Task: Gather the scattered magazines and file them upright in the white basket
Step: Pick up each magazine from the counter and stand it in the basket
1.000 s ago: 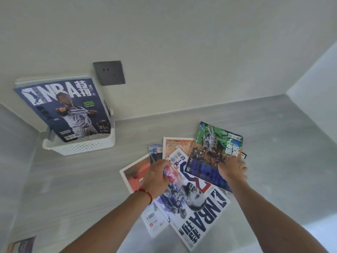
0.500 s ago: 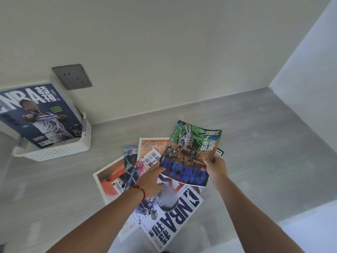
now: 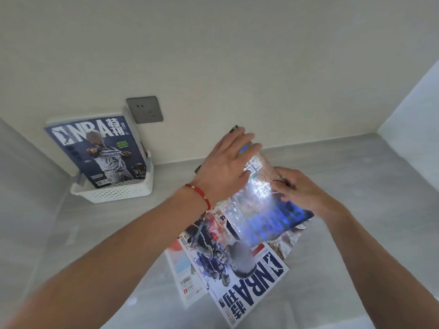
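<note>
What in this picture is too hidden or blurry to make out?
All in the head view:
- Lifted magazine: glare and blur wash out its cover; the left hand and right hand cover its top.
- Magazines in the pile: those beneath the top one show only edges, so their number is unclear.
- White basket: the standing magazine hides what is behind it.
</note>
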### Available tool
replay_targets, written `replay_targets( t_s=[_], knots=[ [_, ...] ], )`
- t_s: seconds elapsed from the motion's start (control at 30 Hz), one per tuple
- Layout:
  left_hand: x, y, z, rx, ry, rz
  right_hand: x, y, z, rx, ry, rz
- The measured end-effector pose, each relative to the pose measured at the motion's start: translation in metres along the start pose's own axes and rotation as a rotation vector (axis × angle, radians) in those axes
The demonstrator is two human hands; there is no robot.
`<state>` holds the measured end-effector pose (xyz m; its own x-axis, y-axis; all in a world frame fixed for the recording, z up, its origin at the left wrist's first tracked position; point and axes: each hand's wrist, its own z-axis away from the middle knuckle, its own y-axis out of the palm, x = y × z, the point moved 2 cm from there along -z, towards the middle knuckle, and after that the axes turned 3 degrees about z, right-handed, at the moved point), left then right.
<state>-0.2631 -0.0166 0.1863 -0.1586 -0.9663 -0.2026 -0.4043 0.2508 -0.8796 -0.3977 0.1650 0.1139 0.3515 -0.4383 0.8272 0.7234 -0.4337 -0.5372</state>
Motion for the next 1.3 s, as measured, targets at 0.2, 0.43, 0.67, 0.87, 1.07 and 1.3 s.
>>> replay_targets(
  t_s=[0.2, 0.43, 0.67, 0.87, 1.07, 1.3],
  knots=[
    [0.049, -0.032, 0.031, 0.505, -0.286, -0.126, 0.120, 0.039, -0.036, 0.194, -0.260, 0.569],
    [0.121, -0.051, 0.146, 0.091, -0.767, 0.315, 0.133, 0.082, -0.053, -0.558, -0.334, 0.404],
    [0.190, -0.089, 0.233, -0.288, -1.082, 0.744, 0.117, 0.222, -0.052, -0.095, 0.278, -0.684],
    [0.245, -0.124, 0.269, -0.438, -1.152, 0.847, 0.195, 0.247, -0.107, -0.247, -0.056, -0.337],
    [0.306, -0.168, 0.265, -0.441, -1.194, 0.411, 0.256, 0.251, -0.175, -0.389, -0.216, -0.045],
    [0.363, -0.155, 0.256, -0.439, -1.272, 0.472, 0.256, 0.270, -0.224, -0.434, -0.124, -0.002]
  ],
)
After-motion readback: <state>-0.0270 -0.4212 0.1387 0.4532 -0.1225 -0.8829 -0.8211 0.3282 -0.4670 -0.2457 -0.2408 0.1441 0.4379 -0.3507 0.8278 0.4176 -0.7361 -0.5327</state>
